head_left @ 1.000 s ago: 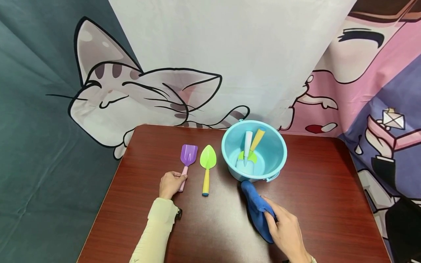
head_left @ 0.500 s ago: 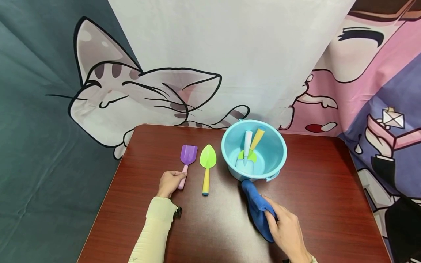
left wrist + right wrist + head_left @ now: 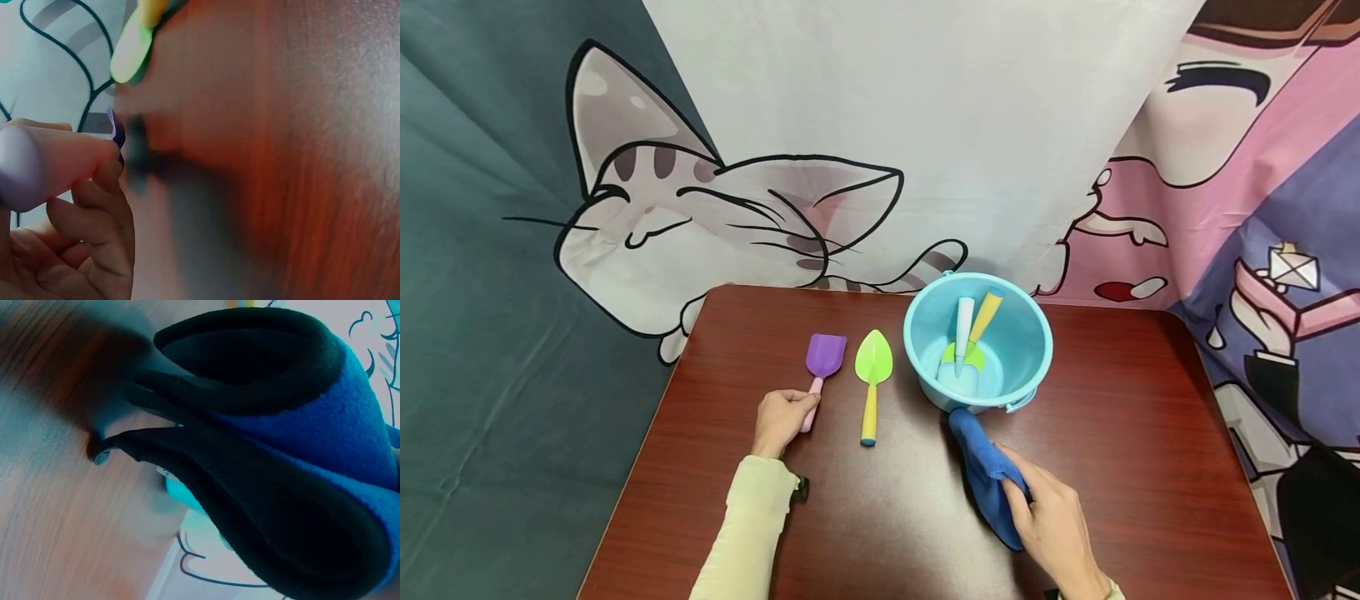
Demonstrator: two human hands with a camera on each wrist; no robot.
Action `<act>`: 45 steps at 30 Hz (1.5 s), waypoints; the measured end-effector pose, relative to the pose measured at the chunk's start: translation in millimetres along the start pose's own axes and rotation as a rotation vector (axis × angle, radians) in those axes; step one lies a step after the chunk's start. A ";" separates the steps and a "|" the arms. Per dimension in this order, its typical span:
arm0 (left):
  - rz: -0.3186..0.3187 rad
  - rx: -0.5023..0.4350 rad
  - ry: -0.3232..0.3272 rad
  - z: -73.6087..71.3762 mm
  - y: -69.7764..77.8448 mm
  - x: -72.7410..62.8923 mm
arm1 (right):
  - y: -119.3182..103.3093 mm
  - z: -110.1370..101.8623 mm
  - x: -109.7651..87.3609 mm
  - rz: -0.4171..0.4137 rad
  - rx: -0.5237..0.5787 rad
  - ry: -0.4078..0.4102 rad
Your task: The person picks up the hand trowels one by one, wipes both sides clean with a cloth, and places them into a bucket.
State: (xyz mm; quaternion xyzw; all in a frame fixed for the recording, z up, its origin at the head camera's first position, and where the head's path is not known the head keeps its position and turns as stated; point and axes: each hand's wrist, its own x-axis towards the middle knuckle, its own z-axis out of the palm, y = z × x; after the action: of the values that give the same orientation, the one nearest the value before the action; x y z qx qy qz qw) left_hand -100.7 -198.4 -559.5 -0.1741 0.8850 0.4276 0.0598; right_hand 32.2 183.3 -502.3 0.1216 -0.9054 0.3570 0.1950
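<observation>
Your left hand (image 3: pixel 781 421) pinched the purple shovel (image 3: pixel 823 362) by its pink handle, on the left part of the desk (image 3: pixel 1150 400); from that hand the blade pointed toward the far edge, its long axis leaning slightly right. The handle's near end appeared raised in the left wrist view; whether the blade touched the surface, you could not tell. The green trowel (image 3: pixel 872 379) lay just right of the shovel, almost square to the far edge; your left hand was the nearer to both. The light-blue bucket (image 3: pixel 1018 346) stood right of the trowel, close to the middle of the far edge; a white-handled shovel (image 3: pixel 964 329) and a yellow-handled trowel (image 3: pixel 985 317) leaned inside it. Your right hand (image 3: pixel 1051 521) gripped a blue fabric item (image 3: pixel 979 475) with a dark lining; its tip ended at the bucket's near side, contact unconfirmed. The surface was glossy, reddish-brown and wood-grained; a printed cloth (image 3: pixel 1000 125) hung behind the far edge.
</observation>
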 end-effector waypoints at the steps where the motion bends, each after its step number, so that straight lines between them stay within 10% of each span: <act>1: -0.003 0.003 -0.001 -1.7 0.9 -1.6 | 0.2 -0.1 0.0 0.005 0.000 -0.004; 20: 0.145 0.004 -0.196 -27.9 25.3 -60.8 | -2.2 -2.6 2.8 -0.028 0.021 0.018; 33: 0.317 0.075 -0.443 -16.4 38.5 -92.6 | -3.5 0.5 6.4 -0.151 0.109 0.108; 45: 0.506 0.186 -0.510 -0.3 55.7 -107.2 | -19.5 6.9 15.2 -0.338 0.103 0.142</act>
State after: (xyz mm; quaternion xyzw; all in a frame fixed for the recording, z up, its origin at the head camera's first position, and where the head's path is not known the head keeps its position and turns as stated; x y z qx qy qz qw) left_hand -20.8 -139.1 -491.1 0.1685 0.8918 0.3762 0.1865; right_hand 23.8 163.2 -488.6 0.2563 -0.8365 0.3726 0.3094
